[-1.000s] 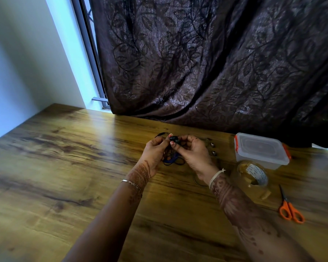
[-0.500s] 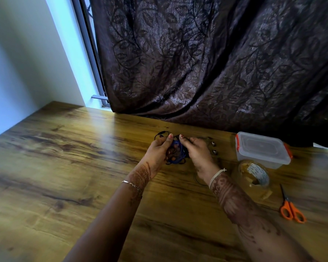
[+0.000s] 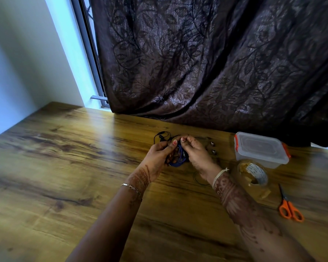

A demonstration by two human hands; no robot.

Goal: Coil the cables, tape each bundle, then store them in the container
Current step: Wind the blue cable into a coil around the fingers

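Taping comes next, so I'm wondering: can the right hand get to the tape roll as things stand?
Probably yes, once it lets go: the right hand grips the blue cable coil together with the left hand, but the tape roll lies just to its right, nothing standing between.

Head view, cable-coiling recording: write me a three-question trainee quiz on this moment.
1. Short answer: what colour is the thin coiled cable that the left hand and right hand grip between them?
2. Multiple choice: which lies nearest the orange-handled scissors on the wooden table? A) clear tape roll; B) coiled cable; C) left hand.
3. True or false: the clear plastic container with orange clips has its lid off.

Key: 1) blue; 2) A; 3) false, the lid is on.
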